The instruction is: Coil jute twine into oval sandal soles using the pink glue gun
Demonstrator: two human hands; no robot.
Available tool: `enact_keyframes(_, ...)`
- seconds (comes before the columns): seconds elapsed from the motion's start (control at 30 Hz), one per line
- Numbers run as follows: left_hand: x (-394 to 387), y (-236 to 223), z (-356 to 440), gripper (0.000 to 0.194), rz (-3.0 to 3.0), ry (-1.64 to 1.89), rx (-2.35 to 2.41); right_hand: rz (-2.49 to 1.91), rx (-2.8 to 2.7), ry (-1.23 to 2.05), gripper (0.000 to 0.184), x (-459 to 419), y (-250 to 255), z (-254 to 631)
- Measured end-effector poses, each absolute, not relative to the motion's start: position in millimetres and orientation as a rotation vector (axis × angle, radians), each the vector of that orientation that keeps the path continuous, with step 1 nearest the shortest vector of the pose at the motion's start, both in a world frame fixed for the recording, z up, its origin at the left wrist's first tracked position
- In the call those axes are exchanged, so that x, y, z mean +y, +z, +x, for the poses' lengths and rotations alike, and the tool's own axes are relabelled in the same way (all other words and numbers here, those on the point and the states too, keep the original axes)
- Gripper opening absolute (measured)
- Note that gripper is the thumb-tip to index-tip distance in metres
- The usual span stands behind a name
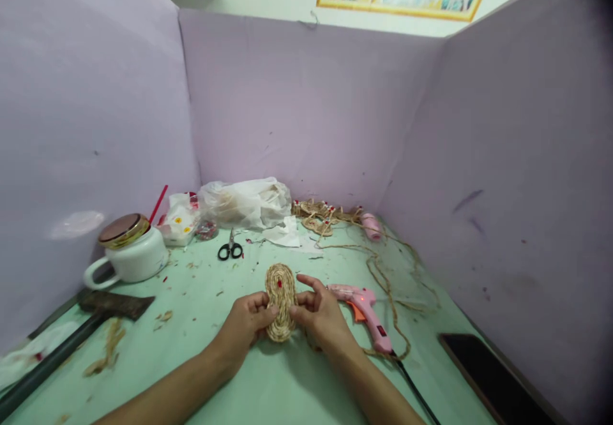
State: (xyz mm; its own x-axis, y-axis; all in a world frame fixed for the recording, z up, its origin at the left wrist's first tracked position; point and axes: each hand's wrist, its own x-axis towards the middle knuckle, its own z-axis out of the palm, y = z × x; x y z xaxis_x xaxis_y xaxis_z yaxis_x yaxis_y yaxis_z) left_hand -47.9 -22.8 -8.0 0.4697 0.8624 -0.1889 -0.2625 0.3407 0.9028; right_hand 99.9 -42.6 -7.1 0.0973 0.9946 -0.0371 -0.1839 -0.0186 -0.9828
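Note:
Between my two hands is a coiled straw-coloured rope sole (281, 302), long and rounded at both ends, with a small red spot near its top. My left hand (244, 326) pinches its left edge, thumb on the front face. On the opposite edge my right hand (322, 313) grips with thumb and curled fingers, while its index finger stretches out past the rim. A pink glue gun (363, 310) with an orange trigger lies just right of my right hand. Loose twine (387, 284) runs around the glue gun; where it meets the sole is hidden.
Black-handled scissors (230, 248) lie ahead. On the left are a hammer (115, 305) and a white mug (138, 259) with a gold-rimmed lid. Plastic bags (249, 201), braided rope pieces (318, 219) and a pink roll (372, 227) line the back. A dark phone (493, 374) lies right. Lilac panels surround the table.

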Motion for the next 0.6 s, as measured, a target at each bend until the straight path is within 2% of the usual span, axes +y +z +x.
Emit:
enact_keyframes(0.23, -15.4, -16.5, -39.0, 0.042, 0.928, 0.823, 0.882, -1.308, -1.164, 0.989, 0.052, -42.8, -1.0, 107.5)
enact_keyframes(0.4, 1.6, -6.4, -46.5, 0.019, 0.778, 1.007, 1.054, -1.665, -1.296, 0.538, 0.027, -49.1, 19.7, 158.5)
enact_keyframes(0.5, 10.6, 0.4, -58.2, 0.013, 0.678, 1.154, 1.119, -1.942, -1.297, 0.325, 0.028, -61.7, 29.3, 197.7)
enact_keyframes(0.6, 11.7, 3.0, -66.3, 0.013, 0.622, 1.207, 1.147, -2.140, -1.415, 0.252, 0.029, -75.4, 33.8, 218.5)
